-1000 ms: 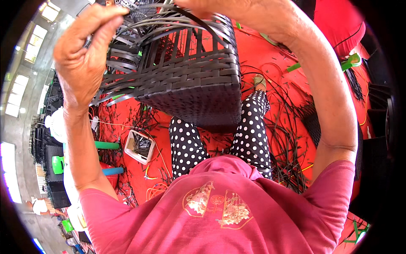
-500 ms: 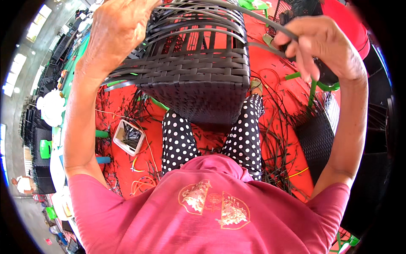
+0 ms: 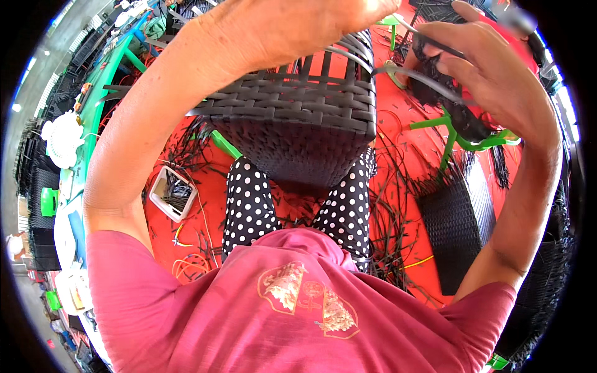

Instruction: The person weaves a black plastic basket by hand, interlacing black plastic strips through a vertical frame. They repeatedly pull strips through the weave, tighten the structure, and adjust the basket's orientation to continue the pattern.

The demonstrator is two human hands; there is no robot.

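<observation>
A black basket-like piece of woven flat plastic strips (image 3: pixel 292 109) stands between my knees, its lower sides closely woven and its upper part an open lattice. My left hand (image 3: pixel 298 28) reaches across its top, fingers together and partly cut off by the upper edge. At those fingertips starts a dark plastic strip (image 3: pixel 429 40). It runs to my right hand (image 3: pixel 491 68), right of the basket, which pinches it between thumb and curled fingers. A second grey strip (image 3: pixel 429 81) arcs from the basket's right corner to below my right palm.
Strip scraps litter the red floor (image 3: pixel 398 248). A white tray (image 3: pixel 158 202) of dark pieces and pliers (image 3: pixel 180 236) lie to the left. At right stand a green stool (image 3: pixel 451 140) and another woven black panel (image 3: pixel 451 230). A person in red (image 3: pixel 522 50) is at the upper right.
My left hand has swung right across the basket's top, toward my right hand. The right hand has shifted slightly right, still on the strip. The view has turned a little.
</observation>
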